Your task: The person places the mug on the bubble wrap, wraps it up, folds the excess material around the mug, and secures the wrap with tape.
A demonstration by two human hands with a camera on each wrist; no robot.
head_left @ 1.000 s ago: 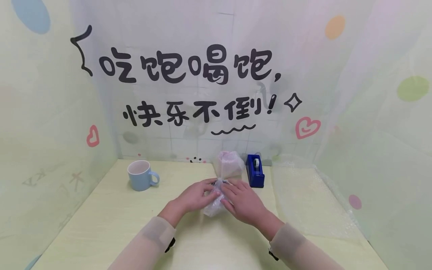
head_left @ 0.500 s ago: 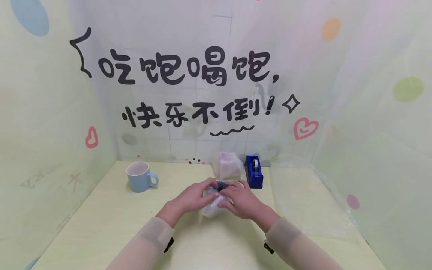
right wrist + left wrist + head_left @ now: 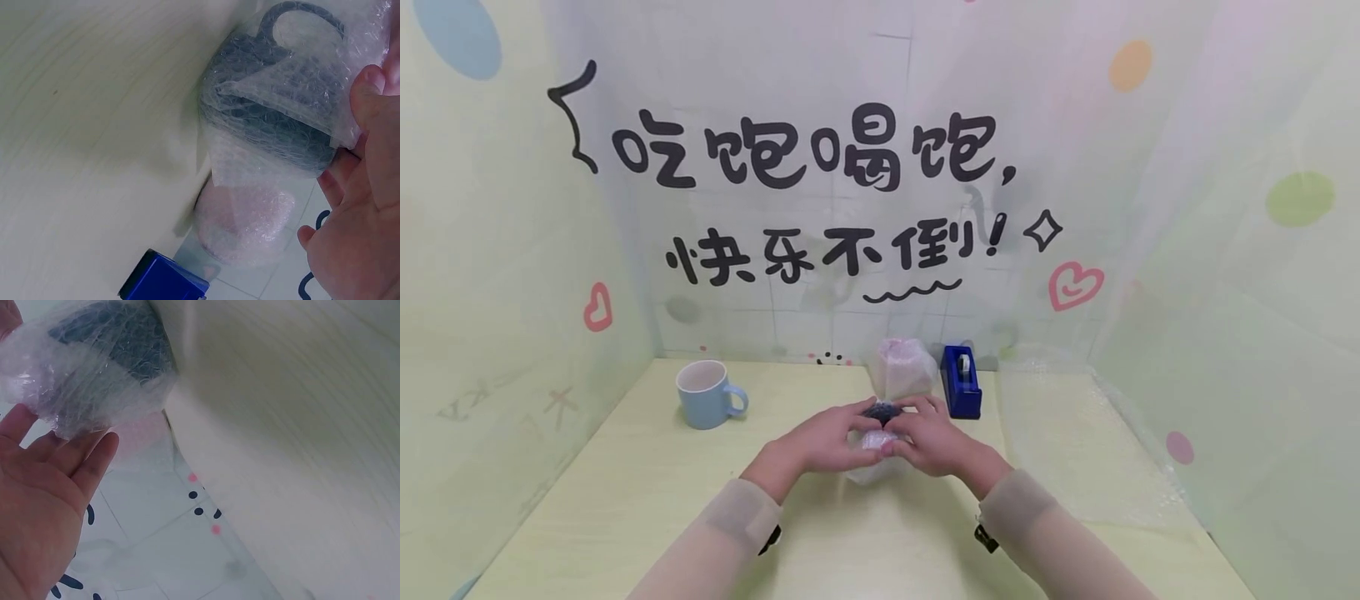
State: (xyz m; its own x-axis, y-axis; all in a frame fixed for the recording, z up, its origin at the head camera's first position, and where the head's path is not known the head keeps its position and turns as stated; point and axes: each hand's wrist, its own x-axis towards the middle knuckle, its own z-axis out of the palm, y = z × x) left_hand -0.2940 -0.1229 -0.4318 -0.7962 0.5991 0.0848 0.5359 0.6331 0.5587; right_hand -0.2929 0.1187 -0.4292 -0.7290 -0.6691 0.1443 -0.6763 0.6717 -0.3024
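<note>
Between my hands is a dark blue-grey mug (image 3: 882,412) in bubble wrap (image 3: 869,475); its curved handle shows through the plastic in the right wrist view. My left hand (image 3: 833,439) grips the wrapped mug from the left, with the thumb on the near side and the fingers (image 3: 97,464) on the far side. From the right, my right hand (image 3: 936,440) holds it too, its thumb (image 3: 369,94) against the plastic. Both thumbs come close together at the front. The mug's underside is hidden in the head view.
A pink bubble-wrapped object (image 3: 906,367) stands just behind the hands, beside a blue tape dispenser (image 3: 962,383). At the left is a light blue mug (image 3: 703,396). A flat bubble wrap sheet (image 3: 1075,450) covers the table's right side. Printed curtains (image 3: 850,333) enclose the table (image 3: 625,517).
The plastic at the top has shifted, and more of the dark mug shows. My right hand has moved slightly left, and the thumbs have come together over the near side.
</note>
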